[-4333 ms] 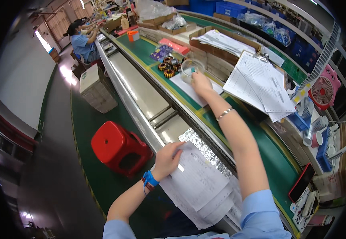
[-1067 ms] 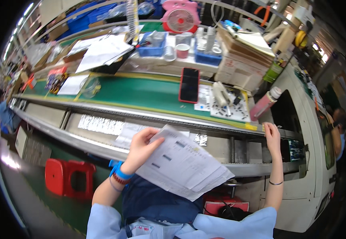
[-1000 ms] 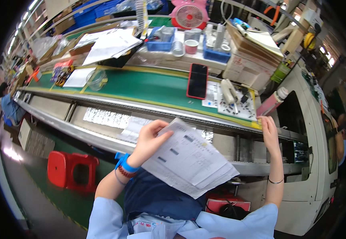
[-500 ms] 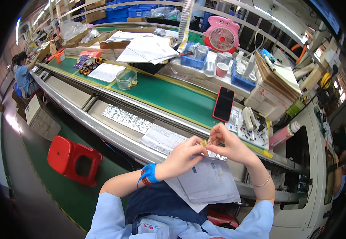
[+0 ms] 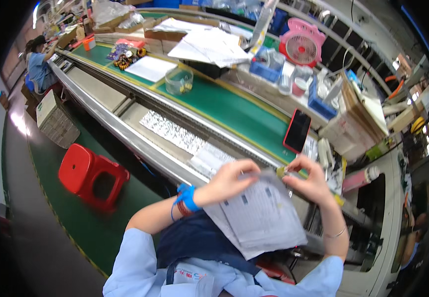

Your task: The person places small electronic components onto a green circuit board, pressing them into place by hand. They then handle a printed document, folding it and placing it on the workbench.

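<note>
My right hand [image 5: 309, 179] pinches a small yellowish component [image 5: 280, 172] between thumb and fingertips; its details are too small to make out. To its left, my left hand [image 5: 231, 182] is apart from the component, with bent fingers and a gap between thumb and forefinger. Nothing shows in it, though the fingertips are slightly blurred. Below both hands, a stack of printed sheets in a clear sleeve [image 5: 266, 218] slopes from the bench edge toward my lap. On the green belt, a clear round tub [image 5: 179, 81] holds a few small yellow parts.
A black phone with a red case [image 5: 297, 130] lies beyond my right hand. Past it stand blue bins [image 5: 265, 64] and a pink fan [image 5: 302, 42]. A pink bottle [image 5: 360, 179] is at the right. At the left is a red stool [image 5: 93, 175]; farther off, a person [image 5: 39, 64] sits.
My hands have moved apart: the left has let go of the yellowish component, and the right has shifted right with it. The whole view has also turned slightly.
</note>
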The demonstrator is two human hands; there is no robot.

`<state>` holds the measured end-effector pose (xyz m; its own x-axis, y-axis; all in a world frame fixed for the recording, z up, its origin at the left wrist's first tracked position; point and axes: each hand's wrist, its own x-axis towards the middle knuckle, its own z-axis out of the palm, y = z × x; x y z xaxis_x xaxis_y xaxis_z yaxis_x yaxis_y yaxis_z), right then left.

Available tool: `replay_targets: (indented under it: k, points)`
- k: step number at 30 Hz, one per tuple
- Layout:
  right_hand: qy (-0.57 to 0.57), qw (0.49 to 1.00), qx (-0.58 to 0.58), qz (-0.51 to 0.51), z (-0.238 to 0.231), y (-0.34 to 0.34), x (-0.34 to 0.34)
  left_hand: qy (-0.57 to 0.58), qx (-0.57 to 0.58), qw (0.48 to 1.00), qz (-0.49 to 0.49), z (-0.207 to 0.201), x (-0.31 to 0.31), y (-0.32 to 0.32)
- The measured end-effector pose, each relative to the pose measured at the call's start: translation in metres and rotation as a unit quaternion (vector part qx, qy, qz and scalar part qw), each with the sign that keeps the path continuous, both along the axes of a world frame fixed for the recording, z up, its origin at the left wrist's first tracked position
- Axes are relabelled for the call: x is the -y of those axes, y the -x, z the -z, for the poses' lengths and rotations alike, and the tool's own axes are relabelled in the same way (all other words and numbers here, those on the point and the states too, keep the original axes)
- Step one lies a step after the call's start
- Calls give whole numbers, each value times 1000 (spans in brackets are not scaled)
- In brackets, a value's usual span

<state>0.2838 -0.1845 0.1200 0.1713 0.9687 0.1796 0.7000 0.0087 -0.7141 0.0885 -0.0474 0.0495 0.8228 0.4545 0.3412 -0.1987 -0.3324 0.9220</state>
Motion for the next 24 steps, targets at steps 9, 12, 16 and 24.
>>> replay_targets:
  k: [9,12,16,24]
  points:
    - [-9,985,166,-40,-29,24,1,83,-61,995,11,-5,-7,9]
    - [3,982,186,-30,-35,25,0,69,-68,995,9,-10,-6,10]
    - [8,985,171,-31,-33,24,-2,71,-49,996,11,-8,-5,11]
    - [35,999,-4,11,-51,30,12,81,20,996,-19,-7,-1,16]
